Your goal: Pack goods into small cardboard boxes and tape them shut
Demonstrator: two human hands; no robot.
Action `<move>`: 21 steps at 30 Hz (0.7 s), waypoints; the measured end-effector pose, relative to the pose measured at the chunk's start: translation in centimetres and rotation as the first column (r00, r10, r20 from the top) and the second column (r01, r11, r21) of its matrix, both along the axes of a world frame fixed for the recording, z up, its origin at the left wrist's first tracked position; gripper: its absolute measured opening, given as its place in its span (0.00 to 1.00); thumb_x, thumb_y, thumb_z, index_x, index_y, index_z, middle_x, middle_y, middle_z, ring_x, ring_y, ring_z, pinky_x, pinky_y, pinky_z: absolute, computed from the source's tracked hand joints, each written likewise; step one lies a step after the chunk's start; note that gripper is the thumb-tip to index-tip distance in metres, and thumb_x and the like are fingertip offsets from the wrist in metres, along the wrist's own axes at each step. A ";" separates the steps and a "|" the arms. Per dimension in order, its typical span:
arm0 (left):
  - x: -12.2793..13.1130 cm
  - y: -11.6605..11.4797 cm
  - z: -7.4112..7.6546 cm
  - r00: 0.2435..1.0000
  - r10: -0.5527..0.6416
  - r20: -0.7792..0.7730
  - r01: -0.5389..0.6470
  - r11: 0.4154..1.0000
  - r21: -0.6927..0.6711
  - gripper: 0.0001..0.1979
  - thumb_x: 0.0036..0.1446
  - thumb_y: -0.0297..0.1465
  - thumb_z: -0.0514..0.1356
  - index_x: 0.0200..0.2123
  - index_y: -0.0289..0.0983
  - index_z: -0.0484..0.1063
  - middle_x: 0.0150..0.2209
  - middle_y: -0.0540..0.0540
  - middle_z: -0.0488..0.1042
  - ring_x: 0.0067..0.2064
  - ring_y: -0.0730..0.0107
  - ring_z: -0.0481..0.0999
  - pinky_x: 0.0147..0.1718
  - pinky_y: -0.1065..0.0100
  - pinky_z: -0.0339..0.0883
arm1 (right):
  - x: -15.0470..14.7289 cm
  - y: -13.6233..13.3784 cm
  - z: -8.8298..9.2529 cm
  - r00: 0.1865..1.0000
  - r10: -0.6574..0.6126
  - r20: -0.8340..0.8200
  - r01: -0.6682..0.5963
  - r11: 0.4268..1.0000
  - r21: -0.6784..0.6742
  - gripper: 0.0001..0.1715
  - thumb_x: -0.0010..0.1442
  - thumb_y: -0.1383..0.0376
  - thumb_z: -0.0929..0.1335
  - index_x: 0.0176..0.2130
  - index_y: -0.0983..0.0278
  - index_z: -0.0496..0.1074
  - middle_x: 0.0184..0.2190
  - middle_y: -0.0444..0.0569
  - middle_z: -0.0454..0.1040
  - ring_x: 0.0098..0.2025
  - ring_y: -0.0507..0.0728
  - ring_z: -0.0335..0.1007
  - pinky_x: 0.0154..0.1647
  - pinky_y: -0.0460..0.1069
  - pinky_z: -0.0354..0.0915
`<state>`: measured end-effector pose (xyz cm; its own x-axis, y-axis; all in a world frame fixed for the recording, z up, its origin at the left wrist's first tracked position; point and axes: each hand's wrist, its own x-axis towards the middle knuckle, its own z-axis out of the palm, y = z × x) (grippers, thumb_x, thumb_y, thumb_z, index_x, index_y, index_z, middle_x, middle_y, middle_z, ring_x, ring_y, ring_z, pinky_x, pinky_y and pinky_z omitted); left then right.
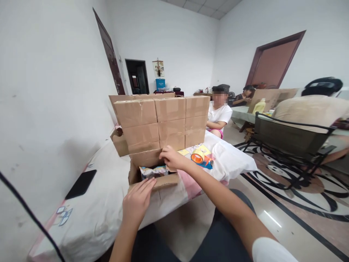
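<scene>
A small brown cardboard box [166, 181] is being closed, by the look of it, on the white cloth-covered surface [109, 203], just in front of the stack of taped brown cardboard cartons [163, 120]. Its near flap is being pressed by the left hand [137, 200], laid flat and released. Its far flap is being grasped at the edge by the curled right hand [171, 159]. A colourful printed packet [152, 171] is showing inside. The next move is judged to be calling for both flaps to be brought level, and for the orange tape dispenser [200, 158], lying near the right hand, to be fetched.
</scene>
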<state>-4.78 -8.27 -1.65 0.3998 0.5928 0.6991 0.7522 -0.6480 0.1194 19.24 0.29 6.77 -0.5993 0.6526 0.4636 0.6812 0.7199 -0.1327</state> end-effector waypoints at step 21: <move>3.8 1.1 0.0 0.757 0.260 0.600 -0.001 0.918 -0.396 0.33 0.59 0.49 0.59 0.63 0.41 0.64 0.49 0.41 0.78 0.55 0.51 0.76 0.56 0.51 0.68 | 8.5 -3.6 -10.3 0.390 -0.316 -0.865 -0.344 0.821 -0.455 0.37 0.54 0.57 0.75 0.59 0.61 0.65 0.59 0.57 0.71 0.62 0.60 0.68 0.64 0.58 0.63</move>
